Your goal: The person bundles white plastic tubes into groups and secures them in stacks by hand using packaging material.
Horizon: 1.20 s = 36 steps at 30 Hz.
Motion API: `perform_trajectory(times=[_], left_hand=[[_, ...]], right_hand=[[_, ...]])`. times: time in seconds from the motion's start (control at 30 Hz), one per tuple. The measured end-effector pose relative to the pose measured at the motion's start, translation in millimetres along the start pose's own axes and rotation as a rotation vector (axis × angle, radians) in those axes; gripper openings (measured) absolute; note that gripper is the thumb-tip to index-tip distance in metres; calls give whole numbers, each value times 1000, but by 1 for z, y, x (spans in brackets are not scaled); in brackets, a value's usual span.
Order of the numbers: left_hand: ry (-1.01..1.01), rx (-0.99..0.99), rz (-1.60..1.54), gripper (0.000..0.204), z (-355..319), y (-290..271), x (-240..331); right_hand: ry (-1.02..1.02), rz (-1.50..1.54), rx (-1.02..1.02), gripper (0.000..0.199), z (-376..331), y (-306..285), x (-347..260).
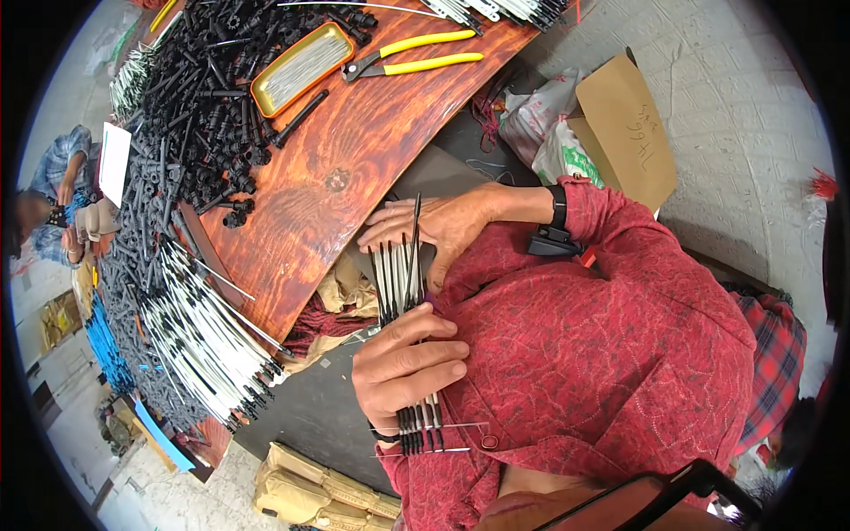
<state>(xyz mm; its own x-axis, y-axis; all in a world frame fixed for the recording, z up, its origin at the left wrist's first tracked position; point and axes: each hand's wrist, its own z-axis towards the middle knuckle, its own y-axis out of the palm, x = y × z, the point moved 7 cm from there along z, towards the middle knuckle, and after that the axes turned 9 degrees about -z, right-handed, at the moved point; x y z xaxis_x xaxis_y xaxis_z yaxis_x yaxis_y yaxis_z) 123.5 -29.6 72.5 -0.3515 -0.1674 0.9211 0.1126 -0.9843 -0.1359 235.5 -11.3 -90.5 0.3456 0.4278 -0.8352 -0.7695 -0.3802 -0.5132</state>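
Note:
My left hand [403, 365] is wrapped round a bundle of thin white rods with black ends [394, 276] in front of my chest. Above the hand the rods fan out in a row, and a longer black rod [416, 239] stands up among them. Below it, their black ends [420, 423] line up, with thin metal pins [452, 427] lying across them. My right hand [456, 219], a black watch at its wrist, has its fingers stretched out against the upper ends of the rods. Its thumb is spread away from the fingers. My left thumb is hidden.
On the wooden table [328, 203] lie yellow-handled pliers [416, 57], an orange-rimmed tray [266, 96] of thin pins, a heap of black plastic parts [212, 106] and many white rods [195, 345]. A cardboard box [629, 124] and bags stand beyond. Another person [66, 168] sits far left.

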Motion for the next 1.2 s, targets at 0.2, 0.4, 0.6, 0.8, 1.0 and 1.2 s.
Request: perform_trajectory(times=[0.2,0.4,0.6,0.8,1.0,1.2], left_hand=[[119,-43,-81,25,-3,3,-3],[47,-63,-123,30,4,5,-3],[1,113,-18,29,5,-2,-7],[238,455,-80,21,-42,-16,-14],[100,1489,-471,5,-106,-65,-38],[110,1388,-702,10,-114,-88,-57]], right_hand=[[-113,134,-126,82,6,-8,-6],[-137,325,-213,78,-5,6,1],[-73,316,-72,83,-3,9,22],[219,37,211,86,-16,-3,40],[300,-293,404,43,-24,-40,6],[116,-153,591,32,-17,-69,-42]])
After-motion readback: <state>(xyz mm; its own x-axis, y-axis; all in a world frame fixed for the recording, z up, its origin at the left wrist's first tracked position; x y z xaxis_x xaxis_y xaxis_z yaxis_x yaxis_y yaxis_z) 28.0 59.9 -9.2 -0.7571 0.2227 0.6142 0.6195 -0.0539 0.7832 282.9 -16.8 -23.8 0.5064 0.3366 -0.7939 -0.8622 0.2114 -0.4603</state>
